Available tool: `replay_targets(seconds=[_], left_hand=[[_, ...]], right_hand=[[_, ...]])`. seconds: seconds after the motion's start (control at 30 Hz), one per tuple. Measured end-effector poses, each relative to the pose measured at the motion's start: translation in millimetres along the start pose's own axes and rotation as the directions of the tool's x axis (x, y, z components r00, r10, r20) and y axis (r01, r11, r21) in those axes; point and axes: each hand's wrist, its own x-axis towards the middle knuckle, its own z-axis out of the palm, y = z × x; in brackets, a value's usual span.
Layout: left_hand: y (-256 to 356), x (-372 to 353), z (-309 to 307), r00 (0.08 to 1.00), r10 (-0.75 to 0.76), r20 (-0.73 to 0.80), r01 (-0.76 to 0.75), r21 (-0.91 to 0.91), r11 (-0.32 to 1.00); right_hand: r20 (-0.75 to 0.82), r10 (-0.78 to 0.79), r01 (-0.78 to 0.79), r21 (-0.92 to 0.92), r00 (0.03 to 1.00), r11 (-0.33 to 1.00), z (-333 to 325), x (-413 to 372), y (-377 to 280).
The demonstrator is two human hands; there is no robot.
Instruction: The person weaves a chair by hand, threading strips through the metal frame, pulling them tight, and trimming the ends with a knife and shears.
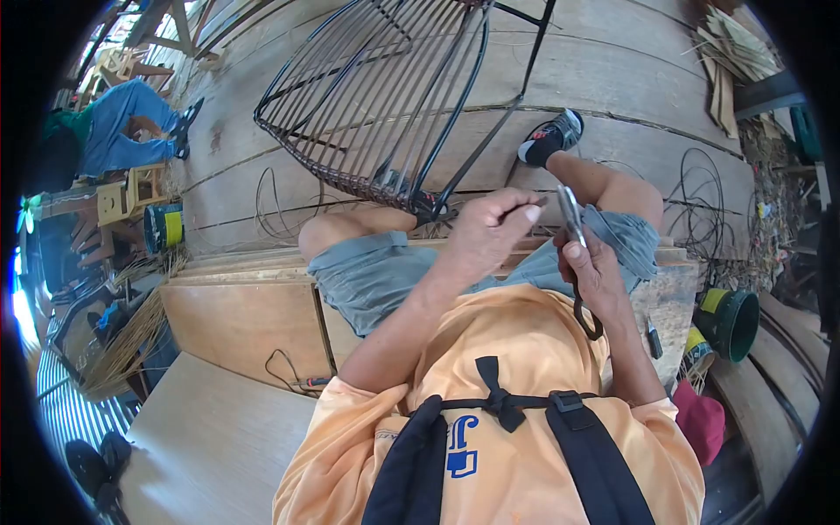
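My right hand (597, 267) is closed around a pliers-like hand tool (570, 210) with a silver metal head pointing up. A dark curved piece, seemingly its handle, hangs below the palm. Just left of the tool, my left hand (499, 229) is raised with its fingers pinched together. A small brown tip shows at those fingertips, too small to name. Both hands are above my lap, apart from each other. Beyond them lies a woven chair frame (376, 96) with dark metal rods and brown slats, its lower rim near my left foot.
Loose dark strands (704, 206) coil on the plank floor at right. A green bucket (729, 325) and a red cloth (698, 422) are beside the wooden bench. A black-handled tool (654, 338) lies on it. Another person in blue trousers (131, 118) sits at far left.
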Motion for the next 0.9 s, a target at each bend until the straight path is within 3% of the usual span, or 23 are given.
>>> replay_targets(seconds=[0.03, 0.07, 0.27, 0.37, 0.47, 0.53, 0.57, 0.6, 0.67, 0.77, 0.8, 0.87, 0.9], left_hand=[[3, 0, -4, 1.000, 0.009, 0.002, -0.009, -0.029, 1.000], [9, -3, -9, 1.000, -0.015, 0.008, 0.015, 0.083, 0.996], [20, -3, -18, 0.984, -0.083, 0.160, 0.045, 0.228, 0.973], [29, -3, -17, 0.970, -0.182, 0.163, 0.123, 0.316, 0.941], [22, -8, -14, 0.972, -0.115, 0.206, 0.053, 0.282, 0.958], [11, -11, -12, 0.983, 0.085, 0.163, -0.136, 0.327, 0.935], [4, -11, -9, 0.972, 0.189, 0.140, -0.227, 0.356, 0.906], [0, -12, -7, 0.976, 0.198, 0.095, -0.219, 0.384, 0.897], [0, -13, -1, 0.972, 0.228, -0.063, -0.196, 0.324, 0.925], [5, -11, 4, 0.922, 0.323, -0.216, -0.253, 0.296, 0.921], [10, -11, 6, 0.903, 0.364, -0.230, -0.286, 0.312, 0.906], [22, -14, 8, 0.849, 0.496, -0.184, -0.383, 0.434, 0.816], [26, -15, 11, 0.807, 0.581, -0.110, -0.463, 0.492, 0.737]], right_hand=[[0.037, -0.015, 0.015, -0.005, 0.999, 1.000, -3, -1, -3], [0.098, 0.025, -0.018, -0.072, 0.995, 0.997, -7, -2, -10], [0.173, -0.182, 0.234, -0.364, 0.968, 0.901, -9, 1, -9], [0.183, 0.051, 0.025, -0.391, 0.982, 0.920, -14, -5, -13], [-0.083, 0.092, -0.116, -0.371, 0.992, 0.921, -26, -23, 22], [-0.379, 0.269, -0.352, -0.169, 0.885, 0.921, -43, -35, 19], [-0.450, 0.247, -0.310, -0.071, 0.858, 0.948, -61, -43, 45], [-0.516, 0.235, -0.260, 0.025, 0.824, 0.965, -81, -54, 79], [-0.535, 0.380, -0.371, 0.130, 0.754, 0.919, -113, -86, 119], [-0.575, 0.431, -0.534, -0.011, 0.695, 0.846, -135, -129, 179], [-0.563, 0.313, -0.562, -0.346, 0.765, 0.751, -154, -143, 218], [-0.606, -0.009, -0.392, -0.526, 0.795, 0.755, -154, -133, 219], [-0.597, -0.173, -0.304, -0.611, 0.783, 0.731, -127, -114, 176]])
